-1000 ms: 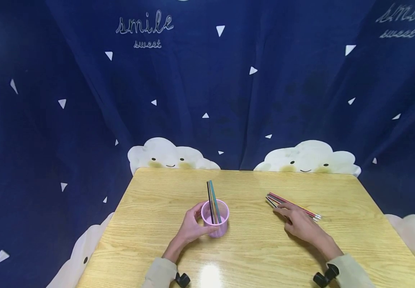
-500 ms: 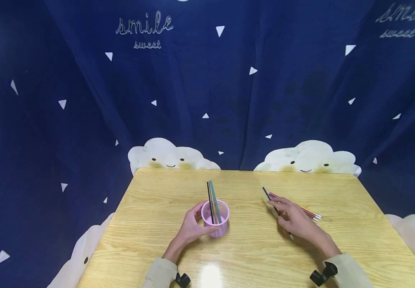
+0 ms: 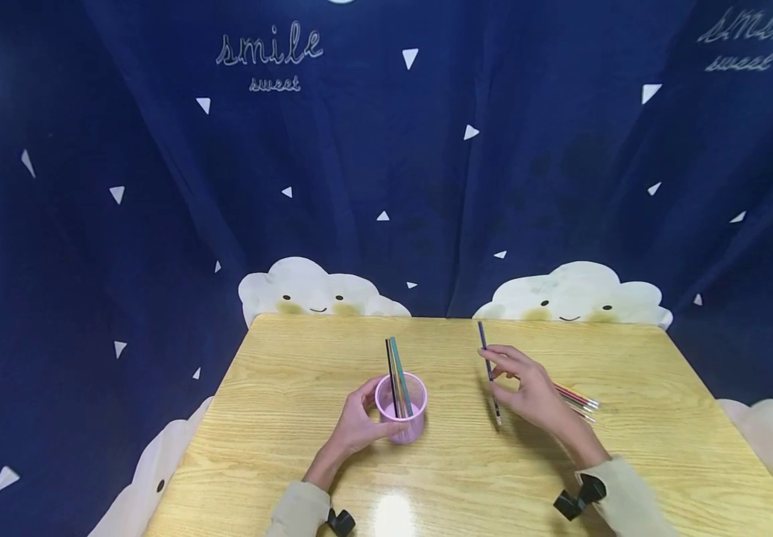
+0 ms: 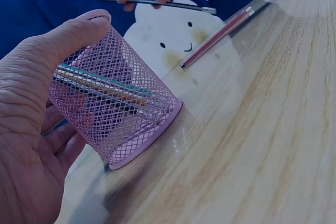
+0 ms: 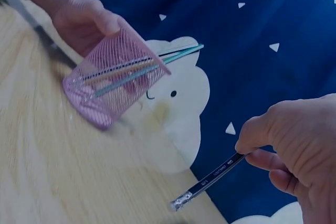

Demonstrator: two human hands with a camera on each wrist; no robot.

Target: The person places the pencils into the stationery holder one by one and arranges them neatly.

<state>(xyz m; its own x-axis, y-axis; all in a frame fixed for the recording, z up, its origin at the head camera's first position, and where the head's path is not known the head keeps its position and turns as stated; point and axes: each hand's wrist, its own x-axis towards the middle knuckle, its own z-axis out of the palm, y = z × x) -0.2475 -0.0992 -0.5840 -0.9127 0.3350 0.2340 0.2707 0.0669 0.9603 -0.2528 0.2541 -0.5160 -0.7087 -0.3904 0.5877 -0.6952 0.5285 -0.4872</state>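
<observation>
A pink mesh pencil cup (image 3: 408, 431) stands on the wooden table, and my left hand (image 3: 359, 425) grips its side with thumb and fingers around it. Inside the cup lean several pencils (image 3: 397, 377), among them a black one and a teal one. My right hand (image 3: 534, 388) pinches a dark pencil (image 5: 212, 176) between thumb and fingers, raised over the table to the right of the cup. Its eraser end, with a silver band, points down toward me. Behind the right hand several more pencils (image 3: 577, 399), red and yellow among them, lie in a loose bundle, partly hidden by that hand.
The light wooden table (image 3: 279, 358) ends at a dark blue curtain (image 3: 373, 149) printed with white clouds and triangles. Each wrist carries a small black camera mount (image 3: 579, 498). A bright light reflection shows near the table's front.
My right hand has picked the dark pencil off the bundle, lifted it and moved left toward the cup, turning the pencil more upright. The left hand and cup have stayed put.
</observation>
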